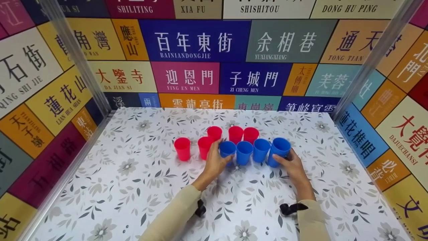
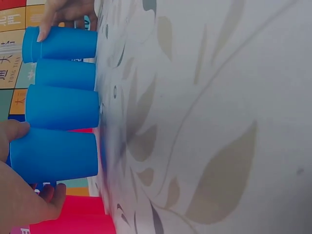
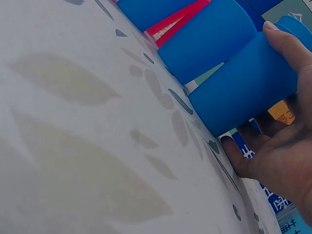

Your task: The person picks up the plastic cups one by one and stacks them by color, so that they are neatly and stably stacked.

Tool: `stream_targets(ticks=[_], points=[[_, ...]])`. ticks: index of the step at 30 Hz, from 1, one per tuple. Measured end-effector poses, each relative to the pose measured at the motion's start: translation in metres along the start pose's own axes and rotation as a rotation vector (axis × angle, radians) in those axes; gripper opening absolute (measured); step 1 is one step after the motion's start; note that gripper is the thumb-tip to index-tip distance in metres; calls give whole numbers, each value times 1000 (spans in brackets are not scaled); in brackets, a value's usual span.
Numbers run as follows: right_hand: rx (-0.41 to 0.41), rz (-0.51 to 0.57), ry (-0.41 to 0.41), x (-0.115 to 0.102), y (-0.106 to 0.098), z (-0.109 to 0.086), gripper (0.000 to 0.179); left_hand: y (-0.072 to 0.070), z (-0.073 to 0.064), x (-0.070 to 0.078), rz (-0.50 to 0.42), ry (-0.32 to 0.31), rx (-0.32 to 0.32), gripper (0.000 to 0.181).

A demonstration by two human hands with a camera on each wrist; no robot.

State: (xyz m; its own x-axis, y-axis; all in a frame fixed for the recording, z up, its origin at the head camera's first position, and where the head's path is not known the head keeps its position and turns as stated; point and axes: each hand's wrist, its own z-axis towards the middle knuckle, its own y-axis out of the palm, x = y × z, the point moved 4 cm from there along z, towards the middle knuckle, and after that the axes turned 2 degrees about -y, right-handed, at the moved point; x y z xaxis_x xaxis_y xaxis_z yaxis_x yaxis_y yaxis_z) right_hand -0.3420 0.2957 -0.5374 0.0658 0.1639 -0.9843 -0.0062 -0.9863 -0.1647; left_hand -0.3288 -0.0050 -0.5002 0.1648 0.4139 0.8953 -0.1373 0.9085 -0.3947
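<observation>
Several blue cups stand upright in a row, mouths up. At its left end my left hand (image 1: 214, 164) holds a blue cup (image 1: 227, 149), thumb on the near side. My right hand (image 1: 294, 165) grips the right-end blue cup (image 1: 280, 147); a second rim in the left wrist view suggests nested blue cups (image 2: 63, 44). Between the hands are two more, a blue cup (image 1: 244, 153) and another blue cup (image 1: 261, 150). In the right wrist view, the thumb (image 3: 285, 44) lies near the rim, with the other fingers partly hidden behind the cup.
Behind and left of the blue row stand several red cups, among them a far-left red cup (image 1: 182, 149) and a back red cup (image 1: 236, 134). A floral-patterned cloth (image 1: 133, 201) covers the table. Panels with printed signs (image 1: 197, 40) enclose the back and sides.
</observation>
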Motion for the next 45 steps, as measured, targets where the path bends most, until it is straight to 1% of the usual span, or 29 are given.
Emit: stream_targets(ticks=[3, 7, 12, 14, 18, 22, 26, 31, 36, 39, 42, 45], points=[[-1, -3, 2, 0, 0, 1, 94, -3, 1, 5, 5, 1, -3, 70], [-2, -4, -2, -1, -1, 0, 95, -6, 2, 13, 16, -4, -36, 71], [-2, -5, 0, 0, -1, -1, 94, -8, 5, 20, 28, -23, -105, 72], [-2, -5, 1, 1, -1, -1, 94, -8, 7, 23, 25, -42, -141, 72], [0, -1, -1, 2, 0, 0, 92, -10, 12, 31, 0, -61, -201, 71], [-3, 9, -1, 1, 0, 0, 93, -11, 15, 40, -25, -68, -241, 69], [-6, 17, 3, 1, 0, 0, 95, -11, 16, 48, -47, -67, -270, 67], [3, 8, 14, 1, -1, 0, 95, -10, 18, 62, -64, -82, -304, 68], [9, 11, 12, 3, -1, 1, 95, -9, 22, 79, -24, -81, -322, 73], [10, 22, 10, 3, -1, 1, 94, -6, 23, 88, 8, -102, -336, 74], [13, 29, 10, 3, 0, 1, 93, -1, 23, 93, 29, -114, -354, 72], [12, 36, 7, 3, 1, 1, 93, 3, 24, 95, 26, -114, -364, 71]])
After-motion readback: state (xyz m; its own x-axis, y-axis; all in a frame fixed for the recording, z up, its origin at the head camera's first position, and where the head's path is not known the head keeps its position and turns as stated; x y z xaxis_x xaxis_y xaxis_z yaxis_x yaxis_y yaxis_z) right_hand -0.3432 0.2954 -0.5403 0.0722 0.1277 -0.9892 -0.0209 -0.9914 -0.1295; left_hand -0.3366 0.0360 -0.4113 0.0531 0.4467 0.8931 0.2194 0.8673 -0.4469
